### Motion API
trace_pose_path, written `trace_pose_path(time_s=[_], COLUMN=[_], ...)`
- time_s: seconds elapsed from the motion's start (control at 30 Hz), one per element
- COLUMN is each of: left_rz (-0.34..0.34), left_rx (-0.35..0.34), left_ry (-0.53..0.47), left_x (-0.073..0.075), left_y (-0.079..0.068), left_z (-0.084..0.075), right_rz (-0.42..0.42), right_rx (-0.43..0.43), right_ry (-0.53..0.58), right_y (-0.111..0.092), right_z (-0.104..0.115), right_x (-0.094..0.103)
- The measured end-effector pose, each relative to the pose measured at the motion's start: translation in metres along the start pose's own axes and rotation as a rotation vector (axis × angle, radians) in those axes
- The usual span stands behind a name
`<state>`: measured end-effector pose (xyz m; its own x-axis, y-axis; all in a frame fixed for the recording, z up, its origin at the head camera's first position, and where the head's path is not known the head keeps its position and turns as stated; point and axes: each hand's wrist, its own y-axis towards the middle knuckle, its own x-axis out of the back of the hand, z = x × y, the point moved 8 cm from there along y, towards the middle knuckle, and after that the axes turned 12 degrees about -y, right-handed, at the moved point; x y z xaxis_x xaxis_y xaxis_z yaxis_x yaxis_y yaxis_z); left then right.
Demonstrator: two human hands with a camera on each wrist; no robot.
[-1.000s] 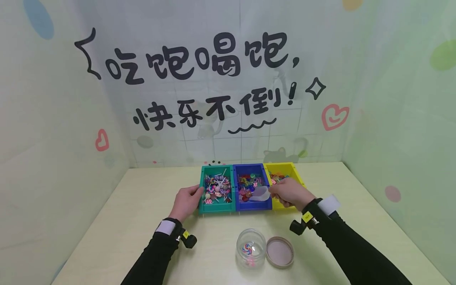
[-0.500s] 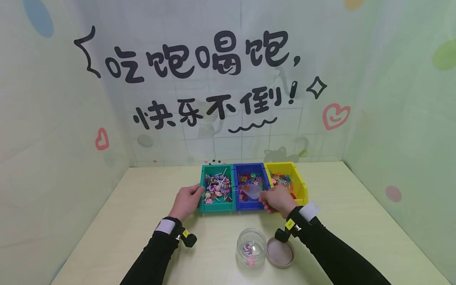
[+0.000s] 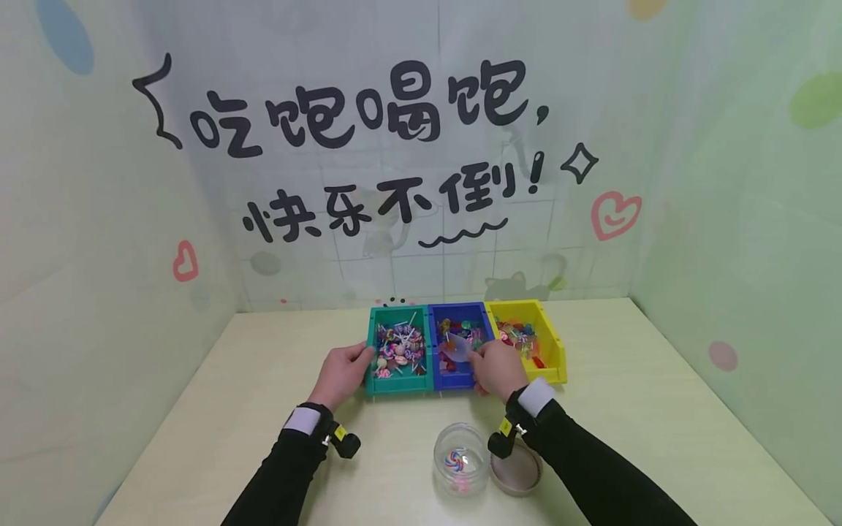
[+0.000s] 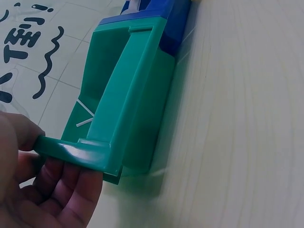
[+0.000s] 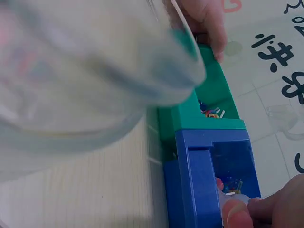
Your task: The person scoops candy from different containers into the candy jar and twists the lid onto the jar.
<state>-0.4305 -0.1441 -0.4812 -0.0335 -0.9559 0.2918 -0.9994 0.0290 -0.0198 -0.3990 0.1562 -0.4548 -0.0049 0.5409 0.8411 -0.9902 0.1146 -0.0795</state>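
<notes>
My left hand [image 3: 338, 375] grips the left wall of the green bin [image 3: 397, 386], thumb over the rim and fingers beneath it, as the left wrist view shows. Miniature lollipops [image 3: 399, 349] fill that bin. In my right hand [image 3: 501, 370] is a translucent plastic scoop [image 3: 458, 350], pinched by its end. Its bowl is down in the blue bin [image 3: 455, 381], among small colourful candy-like pieces [image 3: 470, 332]. In the right wrist view, thumb and fingertips [image 5: 236, 216] are at the blue bin's front wall, and the scoop is mostly hidden.
Joined at the right is a yellow bin [image 3: 556, 359] with more small pieces. A clear jar [image 3: 461, 447] holding a swirl lollipop piece stands nearer on the table, its round lid [image 3: 517, 473] beside it, partly under the right wrist camera. A printed curtain [image 3: 421, 270] closes the back.
My right hand has moved left from the yellow bin to the blue bin, carrying the scoop deeper among the pieces. My left hand keeps its grip on the green bin.
</notes>
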Motion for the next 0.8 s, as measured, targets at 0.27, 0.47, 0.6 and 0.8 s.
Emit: trace_pose_path(time_s=[0.27, 0.47, 0.6, 0.8], left_rz=[0.007, 0.002, 0.002, 0.002], left_rx=[0.013, 0.014, 0.011, 0.023], left_ry=[-0.004, -0.011, -0.008, -0.009], left_x=[-0.002, -0.001, -0.001, 0.0], left_y=[-0.004, -0.003, -0.001, 0.0], left_z=[0.001, -0.002, -0.002, 0.0], right_rz=[0.176, 0.248, 0.282, 0.299], right_rx=[-0.11, -0.127, -0.126, -0.131], right_ry=[0.356, 0.509, 0.592, 0.637], right_y=[0.004, -0.001, -0.004, -0.006], right_z=[-0.008, -0.011, -0.012, -0.016], right_x=[-0.021, -0.018, -0.018, -0.018])
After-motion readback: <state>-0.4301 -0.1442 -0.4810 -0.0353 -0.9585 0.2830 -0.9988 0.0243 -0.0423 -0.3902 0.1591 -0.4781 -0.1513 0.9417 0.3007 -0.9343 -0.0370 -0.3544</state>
